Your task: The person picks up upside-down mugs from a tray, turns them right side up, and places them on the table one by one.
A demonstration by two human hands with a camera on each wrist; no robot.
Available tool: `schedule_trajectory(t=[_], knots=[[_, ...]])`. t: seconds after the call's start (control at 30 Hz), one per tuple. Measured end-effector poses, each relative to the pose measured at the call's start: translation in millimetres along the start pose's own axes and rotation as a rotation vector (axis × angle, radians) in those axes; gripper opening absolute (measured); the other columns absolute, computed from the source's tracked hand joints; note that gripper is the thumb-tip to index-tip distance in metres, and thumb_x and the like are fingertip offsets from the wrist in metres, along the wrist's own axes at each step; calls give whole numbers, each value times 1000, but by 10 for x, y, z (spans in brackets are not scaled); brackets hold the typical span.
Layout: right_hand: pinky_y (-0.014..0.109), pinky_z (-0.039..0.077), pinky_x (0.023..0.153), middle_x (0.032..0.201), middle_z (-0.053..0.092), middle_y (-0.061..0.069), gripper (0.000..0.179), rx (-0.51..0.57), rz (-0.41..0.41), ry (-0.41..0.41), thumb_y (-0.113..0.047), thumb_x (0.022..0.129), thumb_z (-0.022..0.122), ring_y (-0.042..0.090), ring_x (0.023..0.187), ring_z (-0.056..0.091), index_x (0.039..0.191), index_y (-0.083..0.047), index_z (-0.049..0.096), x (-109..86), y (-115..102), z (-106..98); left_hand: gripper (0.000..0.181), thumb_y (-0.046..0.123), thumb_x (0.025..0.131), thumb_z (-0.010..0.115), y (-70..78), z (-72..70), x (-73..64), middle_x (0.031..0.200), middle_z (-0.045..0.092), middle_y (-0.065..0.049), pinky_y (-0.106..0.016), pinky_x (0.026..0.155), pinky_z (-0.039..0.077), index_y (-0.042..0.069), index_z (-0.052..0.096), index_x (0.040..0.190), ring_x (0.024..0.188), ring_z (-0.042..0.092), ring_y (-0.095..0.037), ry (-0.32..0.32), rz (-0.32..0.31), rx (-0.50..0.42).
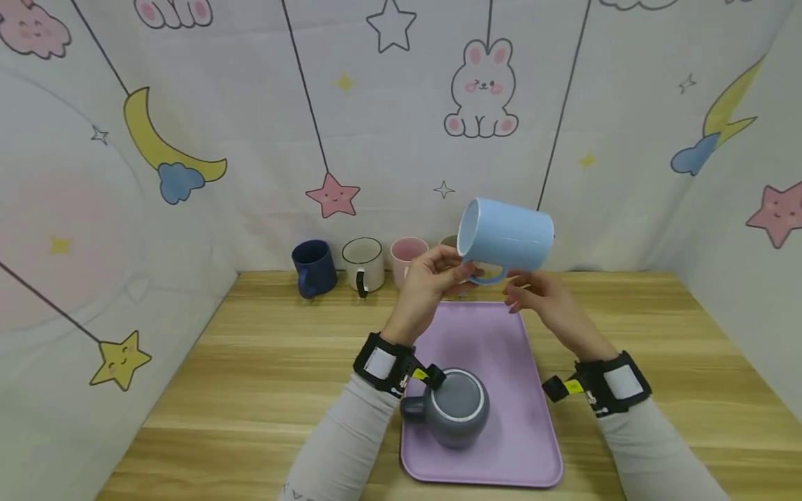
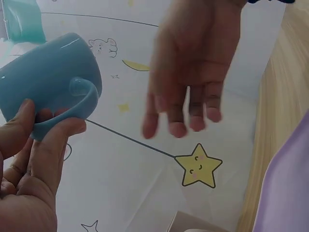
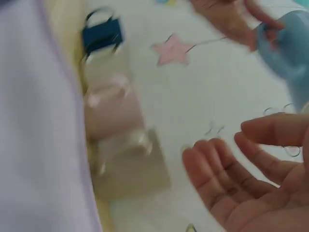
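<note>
A light blue mug (image 1: 510, 233) is held up on its side above the far end of a purple tray (image 1: 507, 390), its mouth facing left and its handle down. My left hand (image 1: 429, 282) grips it by the handle; in the left wrist view, thumb and fingers (image 2: 60, 130) close around that handle. Just below the mug's base end is my right hand (image 1: 554, 303). Its fingers are loosely bent with nothing in them, as the right wrist view shows at the hand (image 3: 256, 179). On the tray, a dark grey mug (image 1: 457, 410) stands upside down, handle to the left.
Along the back edge of the wooden table (image 1: 263, 390) stand a navy mug (image 1: 316, 268), a white mug with a dark rim (image 1: 365, 264), a pink mug (image 1: 407, 254) and a partly hidden pale mug (image 1: 447, 241). A patterned cloth (image 1: 250, 229) hangs behind them.
</note>
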State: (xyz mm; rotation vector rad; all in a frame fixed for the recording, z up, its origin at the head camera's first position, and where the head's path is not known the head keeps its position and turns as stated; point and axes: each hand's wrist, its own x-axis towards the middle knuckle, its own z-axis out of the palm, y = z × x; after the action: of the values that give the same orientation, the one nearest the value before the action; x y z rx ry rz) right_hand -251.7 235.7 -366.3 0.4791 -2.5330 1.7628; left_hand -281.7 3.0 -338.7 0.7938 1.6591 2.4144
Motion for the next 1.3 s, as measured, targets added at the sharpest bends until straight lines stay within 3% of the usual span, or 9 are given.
schedule_trajectory(t=[0.17, 0.33, 0.53, 0.67, 0.87, 1.03, 1.3], knots=[[34, 54, 92, 123, 57, 19, 36, 291, -58, -42, -15, 99, 54, 39, 110, 55, 131, 0, 47, -59, -218, 102, 15, 3, 90, 65, -9, 21, -2, 104, 67, -15, -49, 86, 57, -2, 60, 103, 96, 67, -27, -11, -7, -6], [35, 54, 91, 121, 58, 10, 34, 426, -132, 15, -9, 100, 51, 32, 108, 56, 131, 6, 49, -71, -283, 229, 12, 1, 90, 63, -32, 50, -3, 98, 67, -8, -47, 86, 57, 0, 60, 101, 96, 67, -26, -39, -11, -9], [28, 54, 89, 113, 61, 7, 31, 440, -187, 211, -10, 98, 53, 22, 100, 59, 123, 9, 56, -102, -275, 296, 15, -1, 89, 65, -38, 96, -6, 96, 68, -9, -45, 87, 57, -4, 60, 103, 94, 68, -27, -64, -50, -7], [26, 55, 88, 103, 65, 7, 34, 425, -170, 276, -15, 97, 56, 21, 97, 61, 123, 7, 59, -119, -291, 299, 20, 2, 86, 69, -33, 99, -12, 98, 71, -20, -42, 84, 58, -6, 61, 104, 93, 68, -34, -38, -84, 58], [32, 58, 86, 98, 66, 10, 33, 432, -171, 273, -12, 96, 57, 22, 94, 65, 122, 8, 59, -115, -302, 297, 23, 4, 87, 69, -41, 61, -26, 105, 69, -27, -40, 82, 59, -7, 62, 106, 94, 68, -34, -32, -142, 132], [36, 58, 84, 97, 66, 11, 32, 453, -173, 232, -8, 96, 55, 22, 93, 67, 122, 10, 58, -102, -301, 294, 21, -1, 86, 67, -49, 33, -12, 106, 68, -27, -39, 82, 59, -8, 62, 106, 91, 69, -25, -20, -169, 156], [38, 58, 83, 94, 67, 9, 33, 472, -155, 216, -6, 95, 58, 22, 92, 68, 122, 12, 57, -107, -285, 290, 26, 3, 87, 67, -69, -12, -4, 109, 68, -24, -39, 82, 59, -5, 61, 112, 93, 68, -25, -47, -210, 208]])
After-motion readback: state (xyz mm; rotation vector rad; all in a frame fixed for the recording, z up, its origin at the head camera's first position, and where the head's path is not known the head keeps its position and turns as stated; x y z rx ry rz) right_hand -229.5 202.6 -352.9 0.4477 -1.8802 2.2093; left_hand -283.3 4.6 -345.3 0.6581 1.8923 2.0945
